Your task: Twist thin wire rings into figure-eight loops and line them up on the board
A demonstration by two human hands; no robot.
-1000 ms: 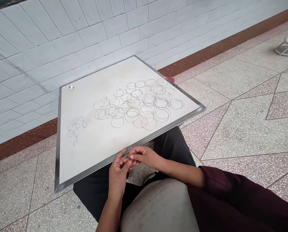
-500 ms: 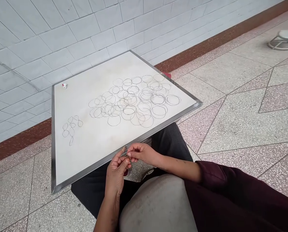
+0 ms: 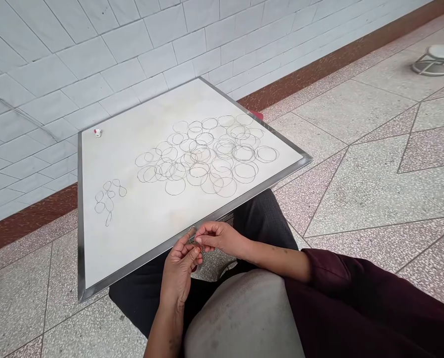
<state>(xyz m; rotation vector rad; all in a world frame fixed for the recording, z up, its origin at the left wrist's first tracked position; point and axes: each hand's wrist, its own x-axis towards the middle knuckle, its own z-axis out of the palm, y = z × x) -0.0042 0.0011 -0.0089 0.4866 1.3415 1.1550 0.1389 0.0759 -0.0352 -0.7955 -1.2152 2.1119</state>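
My left hand and my right hand meet at the near edge of the table, each pinching the same thin wire loop. A small rounded part of the loop rises above my left fingertips; the rest is mostly hidden by fingers. Many thin wire rings lie overlapping across the middle and right of the white table. At the left of the tabletop lie several wire pieces twisted into figure-eight shapes.
A small red and white object sits near the table's far left corner. Metal trim edges the tabletop. A tiled wall stands behind it. A round stool is on the floor at the far right.
My fingers have shifted slightly on the wire, and a rounded loop now shows more plainly above my left hand. The rings on the table lie as before.
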